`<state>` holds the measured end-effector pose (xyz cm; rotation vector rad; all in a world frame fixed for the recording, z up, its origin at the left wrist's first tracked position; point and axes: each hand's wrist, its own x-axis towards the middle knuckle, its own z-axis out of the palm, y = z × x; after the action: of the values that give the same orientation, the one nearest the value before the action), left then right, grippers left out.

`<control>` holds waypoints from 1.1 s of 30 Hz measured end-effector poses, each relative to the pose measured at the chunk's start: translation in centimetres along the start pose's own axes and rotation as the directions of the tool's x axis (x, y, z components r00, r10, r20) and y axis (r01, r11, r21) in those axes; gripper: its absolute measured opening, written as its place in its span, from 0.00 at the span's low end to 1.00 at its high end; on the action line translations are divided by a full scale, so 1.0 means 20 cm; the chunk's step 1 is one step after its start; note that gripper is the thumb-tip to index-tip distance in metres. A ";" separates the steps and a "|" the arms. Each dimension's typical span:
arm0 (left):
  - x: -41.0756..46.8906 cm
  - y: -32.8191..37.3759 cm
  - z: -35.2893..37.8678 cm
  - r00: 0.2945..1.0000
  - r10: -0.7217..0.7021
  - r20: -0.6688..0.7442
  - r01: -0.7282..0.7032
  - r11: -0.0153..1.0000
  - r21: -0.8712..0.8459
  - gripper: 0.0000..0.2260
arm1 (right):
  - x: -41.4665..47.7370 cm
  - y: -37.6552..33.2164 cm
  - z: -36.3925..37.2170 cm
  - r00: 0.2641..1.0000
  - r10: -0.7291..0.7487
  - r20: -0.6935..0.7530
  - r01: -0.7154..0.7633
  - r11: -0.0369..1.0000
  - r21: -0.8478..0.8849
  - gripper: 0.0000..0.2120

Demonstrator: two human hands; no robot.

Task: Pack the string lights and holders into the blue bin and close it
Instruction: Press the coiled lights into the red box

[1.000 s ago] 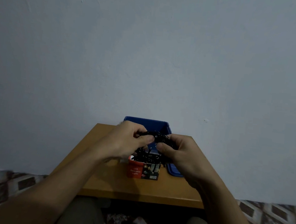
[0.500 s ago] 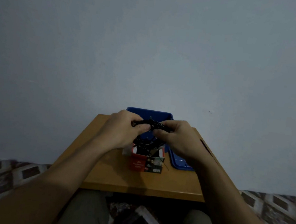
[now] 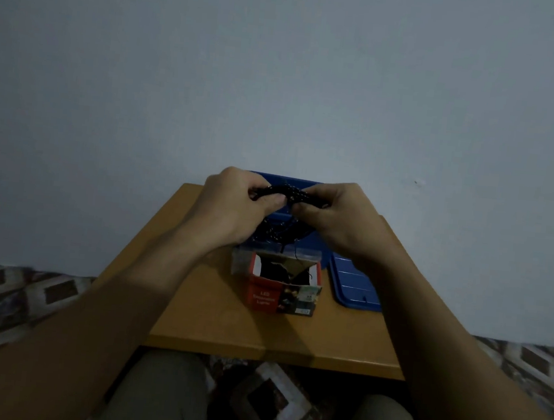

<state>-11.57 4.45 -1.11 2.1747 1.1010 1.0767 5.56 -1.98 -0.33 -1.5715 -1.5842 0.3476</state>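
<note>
A black bundle of string lights (image 3: pixel 287 195) is lifted above the table, with loops hanging down toward an open red LED lights box (image 3: pixel 280 286). My left hand (image 3: pixel 235 206) grips the left end of the bundle. My right hand (image 3: pixel 339 216) pinches its right end. Behind both hands stands the blue bin (image 3: pixel 292 180), mostly hidden; only its far rim and part of the inside show. The blue lid (image 3: pixel 351 284) lies flat on the table to the right of the box.
A small wooden table (image 3: pixel 210 322) stands against a plain wall. The red box has its top flaps open, with a clear plastic piece (image 3: pixel 242 257) at its left rear. My knees sit under the table's front edge above a patterned floor.
Both hands have lifted the string lights up and away from the red box toward the blue bin. The box's open top now shows below the hands.
</note>
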 end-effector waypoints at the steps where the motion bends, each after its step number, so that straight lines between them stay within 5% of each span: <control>1: 0.00 0.00 0.01 1.000 0.010 -0.001 -0.010 1.000 0.001 0.08 | 0.00 0.01 0.00 1.000 -0.012 -0.002 0.012 1.000 0.002 0.06; 13: 0.03 -0.18 0.26 0.987 -0.049 0.155 0.055 0.998 -0.039 0.04 | 0.00 0.34 0.11 0.998 0.056 0.009 -0.057 0.995 0.083 0.06; 18: -0.03 -0.23 0.38 0.982 -0.099 0.163 0.086 0.993 0.083 0.07 | -0.05 0.44 0.15 0.995 0.099 0.006 -0.098 0.992 -0.081 0.05; 25: -0.08 -0.32 0.45 0.988 0.037 0.147 -0.091 0.923 0.375 0.10 | -0.12 0.51 0.24 0.998 0.034 0.052 -0.009 0.901 -0.433 0.11; 29: -0.13 -0.37 0.46 0.991 0.101 0.088 -0.119 0.963 0.241 0.10 | -0.12 0.52 0.24 0.990 0.078 0.121 -0.008 0.869 -0.495 0.12; 33: -0.19 -0.42 0.46 0.987 0.127 0.097 -0.147 0.960 0.240 0.12 | -0.15 0.51 0.24 0.998 0.055 0.034 -0.034 0.890 -0.456 0.17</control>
<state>-9.32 5.48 -13.98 2.4989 1.1115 0.9409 8.60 -1.25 -11.45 -1.9670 -1.7537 0.0303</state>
